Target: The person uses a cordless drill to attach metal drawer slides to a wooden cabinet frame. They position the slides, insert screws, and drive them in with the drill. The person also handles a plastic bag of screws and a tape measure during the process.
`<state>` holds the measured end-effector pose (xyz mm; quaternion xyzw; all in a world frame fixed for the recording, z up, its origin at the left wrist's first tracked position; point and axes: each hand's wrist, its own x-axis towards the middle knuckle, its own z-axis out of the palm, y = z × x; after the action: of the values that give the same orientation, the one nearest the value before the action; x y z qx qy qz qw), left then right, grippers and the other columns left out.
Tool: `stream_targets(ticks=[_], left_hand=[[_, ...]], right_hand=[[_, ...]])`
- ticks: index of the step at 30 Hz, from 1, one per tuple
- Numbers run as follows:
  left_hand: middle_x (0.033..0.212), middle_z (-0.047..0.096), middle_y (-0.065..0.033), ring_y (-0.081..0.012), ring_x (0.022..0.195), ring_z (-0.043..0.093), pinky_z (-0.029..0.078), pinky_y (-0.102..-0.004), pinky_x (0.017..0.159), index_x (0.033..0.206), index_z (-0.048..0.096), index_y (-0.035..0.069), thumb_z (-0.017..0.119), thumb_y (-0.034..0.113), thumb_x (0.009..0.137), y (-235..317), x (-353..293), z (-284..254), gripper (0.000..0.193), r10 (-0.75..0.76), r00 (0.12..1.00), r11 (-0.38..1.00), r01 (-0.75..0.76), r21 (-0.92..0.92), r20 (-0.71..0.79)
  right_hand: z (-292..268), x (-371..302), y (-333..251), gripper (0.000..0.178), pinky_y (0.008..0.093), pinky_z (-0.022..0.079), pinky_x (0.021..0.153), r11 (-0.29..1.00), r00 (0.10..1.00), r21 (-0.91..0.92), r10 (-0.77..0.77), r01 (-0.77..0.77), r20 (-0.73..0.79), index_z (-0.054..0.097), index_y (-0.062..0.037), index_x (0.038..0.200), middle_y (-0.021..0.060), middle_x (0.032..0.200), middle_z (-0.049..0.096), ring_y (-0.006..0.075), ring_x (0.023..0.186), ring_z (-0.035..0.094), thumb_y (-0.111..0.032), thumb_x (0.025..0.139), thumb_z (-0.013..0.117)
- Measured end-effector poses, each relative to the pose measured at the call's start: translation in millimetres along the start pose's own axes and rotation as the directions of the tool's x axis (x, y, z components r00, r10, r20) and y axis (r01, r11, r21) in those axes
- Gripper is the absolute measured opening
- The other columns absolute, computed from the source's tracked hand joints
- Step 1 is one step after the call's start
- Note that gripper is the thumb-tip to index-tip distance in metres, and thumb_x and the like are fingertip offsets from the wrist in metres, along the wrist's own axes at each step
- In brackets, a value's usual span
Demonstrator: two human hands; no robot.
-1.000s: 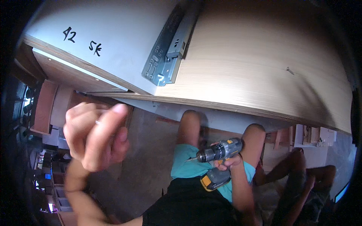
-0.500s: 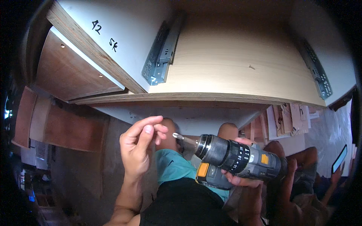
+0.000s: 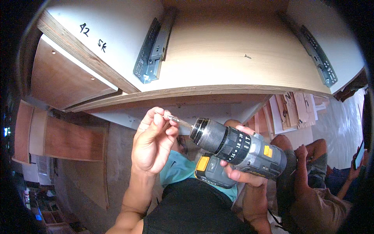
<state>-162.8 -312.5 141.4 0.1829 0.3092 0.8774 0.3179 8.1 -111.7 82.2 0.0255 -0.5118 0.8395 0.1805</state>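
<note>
Left grip [image 3: 151, 146] and bit [image 3: 182, 123] have come together, where a gap stood between them half a second ago. Above spreads the cabinet [image 3: 206, 43], a metal runner [image 3: 151, 54] on its left wall and its mate [image 3: 320, 60] on the right. Below its front edge, before the person's body, is the drill [image 3: 237, 148], bit to the left. It looks heavy and rigid, with the battery [image 3: 213, 171] likely adding weight low down; the handle is the sound place to hold it. The right grip [image 3: 251, 178] is wrapped round it, thumb above, fingers beneath. The left is nearly closed, fingertips at the bit's tip; whether they pinch something small, I cannot tell. The bit looks thin, hard and probably slick. Smallest, a screw [image 3: 247, 56] lies on the cabinet's board.
</note>
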Motion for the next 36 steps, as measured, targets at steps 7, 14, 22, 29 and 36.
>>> stream_targets(ticks=[7,14,22,29,36], left_hand=[[0.110,0.068,-0.0120,-0.0273,0.106,0.069,0.058,-0.0319,0.088,0.112,0.063,0.005,0.068,0.005,0.099,8,-1,1,0.014,0.045,0.995,0.998,-0.048,-0.036,-0.086],[0.100,0.067,-0.0078,-0.0216,0.102,0.064,0.050,-0.0334,0.096,0.104,0.061,0.009,0.070,0.013,0.098,16,-6,-11,0.012,0.291,0.954,0.900,-0.297,-0.318,-0.070],[0.116,0.069,0.0004,-0.0136,0.112,0.062,0.048,-0.0374,0.102,0.119,0.065,0.020,0.066,0.042,0.101,87,-20,-41,0.028,0.599,0.797,0.756,-0.596,-0.270,-0.083],[0.113,0.069,-0.0036,-0.0126,0.105,0.066,0.054,-0.0309,0.099,0.115,0.065,0.006,0.063,0.022,0.105,92,-24,-33,0.020,0.607,0.792,0.717,-0.583,-0.382,-0.068],[0.116,0.066,-0.0037,-0.0157,0.109,0.064,0.055,-0.0397,0.102,0.116,0.063,0.012,0.061,0.027,0.105,49,-39,-33,0.019,0.610,0.792,0.727,-0.572,-0.379,-0.026]], right_hand=[[-6,17,-6,0.077,0.0395,0.059,0.085,0.991,0.981,-0.132,-0.008,0.034,0.192,0.046,-0.0011,0.150,0.0251,0.137,0.058,0.0311,0.103,0.070,-0.025,0.086,0.080],[18,71,-37,0.068,0.0441,0.059,0.083,0.983,0.907,0.009,0.165,-0.183,0.386,0.053,-0.0005,0.145,0.0349,0.143,0.052,0.0370,0.109,0.069,-0.022,0.087,0.079],[118,165,-59,0.077,0.0452,0.044,0.114,0.913,0.701,-0.152,-0.176,0.379,0.691,0.049,0.0029,0.147,0.0243,0.153,0.050,0.0352,0.139,0.053,-0.011,0.080,0.084],[123,168,-51,0.082,0.0443,0.046,0.113,0.923,0.689,-0.191,-0.100,0.333,0.718,0.049,0.0004,0.149,0.0216,0.152,0.052,0.0361,0.137,0.055,-0.013,0.077,0.086],[85,142,-47,0.087,0.0438,0.045,0.114,0.957,0.656,-0.212,0.031,0.197,0.754,0.045,-0.0023,0.152,0.0208,0.155,0.047,0.0326,0.140,0.052,-0.021,0.078,0.086]])
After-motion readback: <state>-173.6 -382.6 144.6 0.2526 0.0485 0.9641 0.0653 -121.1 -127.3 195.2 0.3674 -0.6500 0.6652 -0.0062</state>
